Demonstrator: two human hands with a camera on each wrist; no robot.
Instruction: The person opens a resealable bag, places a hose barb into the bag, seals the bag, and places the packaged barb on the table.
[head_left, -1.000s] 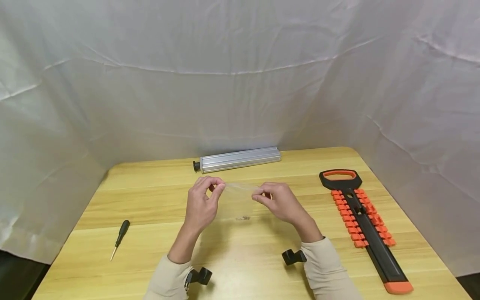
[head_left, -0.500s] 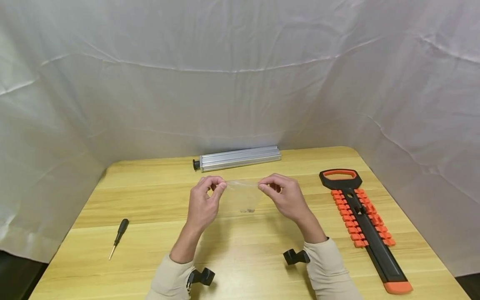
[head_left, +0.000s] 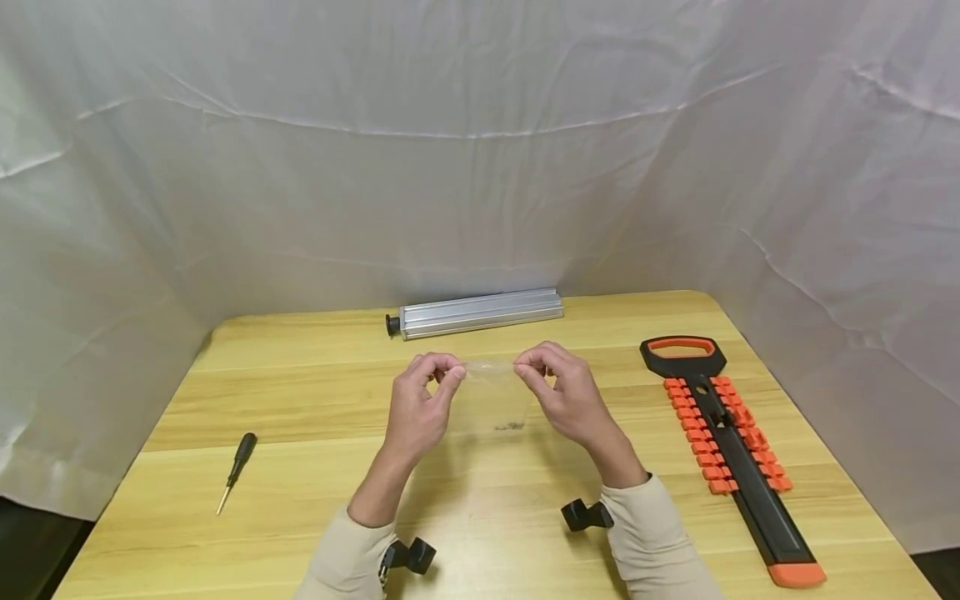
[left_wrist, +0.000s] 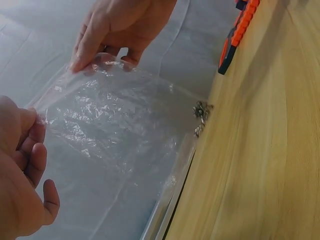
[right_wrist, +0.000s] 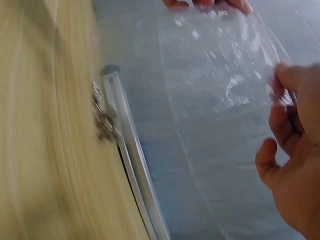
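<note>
A clear plastic bag (head_left: 491,396) hangs over the middle of the table between both hands. My left hand (head_left: 420,408) pinches one top corner between thumb and fingertips. At the opposite corner my right hand (head_left: 570,396) pinches the same top edge, so the mouth is drawn out flat between them. Several small metal screws (left_wrist: 201,114) lie gathered at the bottom of the bag. In the right wrist view these screws (right_wrist: 104,112) look blurred, and the crinkled film (right_wrist: 220,65) stretches toward the fingers.
A silver aluminium profile (head_left: 480,313) with a black knob lies along the back edge. To the left is a black-handled screwdriver (head_left: 238,467). A black rack with orange clips (head_left: 720,442) lies at the right. Grey cloth (head_left: 465,167) hangs around the table.
The right hand has moved slightly away and the left hand a little to the right, both still pinching the bag. The screws at its bottom have shifted rightward.
</note>
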